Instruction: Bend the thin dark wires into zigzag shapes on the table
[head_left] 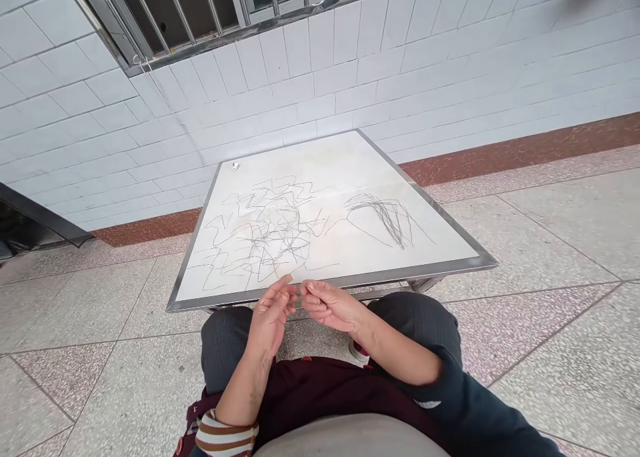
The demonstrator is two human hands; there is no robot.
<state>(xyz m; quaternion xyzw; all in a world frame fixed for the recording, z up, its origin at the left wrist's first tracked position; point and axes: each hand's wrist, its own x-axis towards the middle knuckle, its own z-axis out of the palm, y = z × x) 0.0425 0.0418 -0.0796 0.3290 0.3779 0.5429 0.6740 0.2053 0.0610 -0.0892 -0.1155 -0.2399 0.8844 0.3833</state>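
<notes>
Over the near edge of a white-topped table (320, 163), my left hand (273, 313) and my right hand (330, 305) meet fingertip to fingertip. The fingers of both are pinched closed; whatever is between them is too thin to make out. Just beyond my left hand, a loose tangle of thin dark wire-like strands (280, 233) spreads across the table, many bent into zigzags. To the right lies a curved bundle of longer, smoother strands (391, 223), gathered closely at its near end.
A small white and red object (235, 167) sits at the table's far left corner. Metal trim (450, 265) edges the tabletop. Behind stands a white tiled wall (300, 77) with a barred window (200, 10). My knees (420, 317) are against the table's near side.
</notes>
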